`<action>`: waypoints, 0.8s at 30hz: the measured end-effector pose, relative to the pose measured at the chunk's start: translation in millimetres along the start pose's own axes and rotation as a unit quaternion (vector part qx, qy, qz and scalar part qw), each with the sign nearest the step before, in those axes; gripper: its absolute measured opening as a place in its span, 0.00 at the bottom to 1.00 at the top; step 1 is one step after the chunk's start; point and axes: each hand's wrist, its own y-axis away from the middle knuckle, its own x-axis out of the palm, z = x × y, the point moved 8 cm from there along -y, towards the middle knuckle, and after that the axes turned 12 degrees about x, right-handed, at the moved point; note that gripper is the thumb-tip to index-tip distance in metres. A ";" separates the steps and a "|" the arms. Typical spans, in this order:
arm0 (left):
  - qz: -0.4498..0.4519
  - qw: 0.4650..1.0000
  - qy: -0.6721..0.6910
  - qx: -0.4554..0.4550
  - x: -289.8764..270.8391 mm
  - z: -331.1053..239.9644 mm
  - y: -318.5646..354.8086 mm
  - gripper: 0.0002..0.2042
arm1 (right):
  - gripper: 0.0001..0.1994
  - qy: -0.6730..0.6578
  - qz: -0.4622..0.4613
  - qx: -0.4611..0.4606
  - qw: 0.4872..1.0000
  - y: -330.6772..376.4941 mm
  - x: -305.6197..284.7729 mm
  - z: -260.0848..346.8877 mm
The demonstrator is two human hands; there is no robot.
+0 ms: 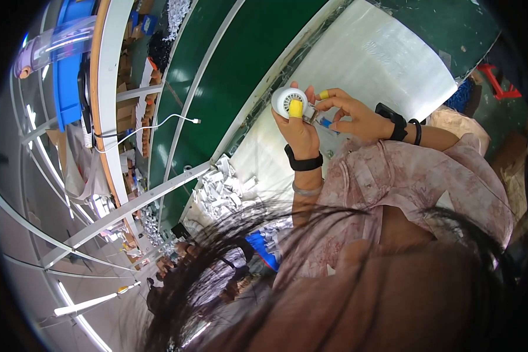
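- Dark hair (pixel 334 281) hangs closest to the camera, low in the picture.
- Left hand (pixel 299 126) wraps around a small round white fan (pixel 287 100), with a yellow cap on the thumb (pixel 296 108).
- Right hand (pixel 352 114) pinches a small metal part (pixel 311 115) touching the side of the fan; one finger has a yellow cap (pixel 324 94) too.
- Both wrists wear black bands (pixel 304 163).
- Under the hands lies a shiny white sheet (pixel 381 58) on the tabletop.
- Beside it sits a heap of small white pieces (pixel 220 190).
- Farther off runs a green belt (pixel 229 64) with a white cable (pixel 158 124).
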 end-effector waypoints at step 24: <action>0.004 0.996 0.075 -0.057 -8.8 14.6 -5.5 0.26 | 0.29 0.153 -0.030 -0.110 0.982 3.0 -5.6 24.2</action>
